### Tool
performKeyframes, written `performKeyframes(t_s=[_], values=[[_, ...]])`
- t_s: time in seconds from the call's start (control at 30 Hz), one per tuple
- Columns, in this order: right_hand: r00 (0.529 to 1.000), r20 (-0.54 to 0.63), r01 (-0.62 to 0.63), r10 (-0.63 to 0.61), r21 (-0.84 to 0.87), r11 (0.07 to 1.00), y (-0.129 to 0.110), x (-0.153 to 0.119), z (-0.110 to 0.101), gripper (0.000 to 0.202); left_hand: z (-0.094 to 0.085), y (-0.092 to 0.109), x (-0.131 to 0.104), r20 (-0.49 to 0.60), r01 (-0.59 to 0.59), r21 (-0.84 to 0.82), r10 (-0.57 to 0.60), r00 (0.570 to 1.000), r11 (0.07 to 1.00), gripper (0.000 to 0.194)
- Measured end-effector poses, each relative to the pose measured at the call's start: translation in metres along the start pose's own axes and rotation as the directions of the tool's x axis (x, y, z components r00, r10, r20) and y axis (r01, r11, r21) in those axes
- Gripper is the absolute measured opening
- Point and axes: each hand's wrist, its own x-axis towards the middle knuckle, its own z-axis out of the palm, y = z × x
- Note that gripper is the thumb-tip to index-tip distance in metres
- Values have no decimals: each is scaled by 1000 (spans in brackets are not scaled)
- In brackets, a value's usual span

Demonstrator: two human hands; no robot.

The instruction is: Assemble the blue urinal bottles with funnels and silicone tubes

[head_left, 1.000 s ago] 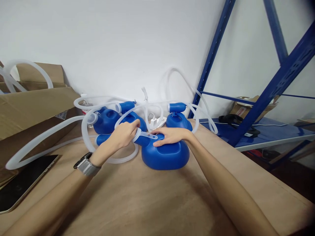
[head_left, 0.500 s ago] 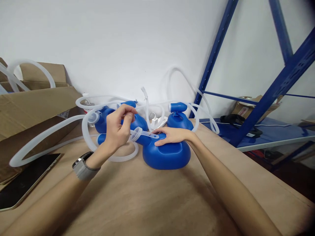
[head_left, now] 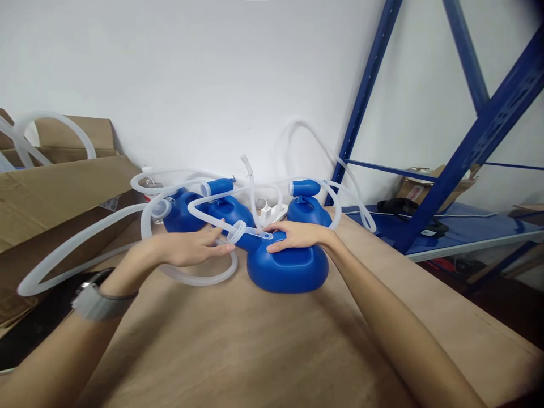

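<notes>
A blue plastic urinal bottle lies on the brown-covered table in front of me. My right hand is wrapped over its handle. At its neck, pointing left, is a translucent cap with a flat strap reaching towards my right fingers. A white hose runs from the cap. Beside the cap, on its left, my left hand has its fingers stretched out and holds nothing; whether a fingertip touches the cap I cannot tell.
Behind stand several more blue bottles with looping hoses. An open cardboard box containing hoses is at left, with a dark phone-like slab beside it. A charger sits near the wall. Blue metal shelving rises at right.
My left hand has moved down and left from above the cap, and its curled fingers have straightened. My right hand has stayed on the bottle.
</notes>
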Motion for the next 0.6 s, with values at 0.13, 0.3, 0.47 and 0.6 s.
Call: performKeyframes(t_s=[0.13,0.3,0.47,0.6], values=[[999,0,32,-32,16,999,6,-2,-3,87,28,-4,15,213,204,-252,-152,965,946,66],[998,34,51,-52,10,999,7,-2,-3,85,70,14,21,49,94,-784,-89,995,613,57],[998,50,33,-30,-56,998,-1,-2,0,95,92,23,22,-99,-27,-756,-74,992,654,40],[998,62,8,-3,-84,996,-5,-4,1,97,91,17,23,-101,-95,-596,44,994,797,46]])
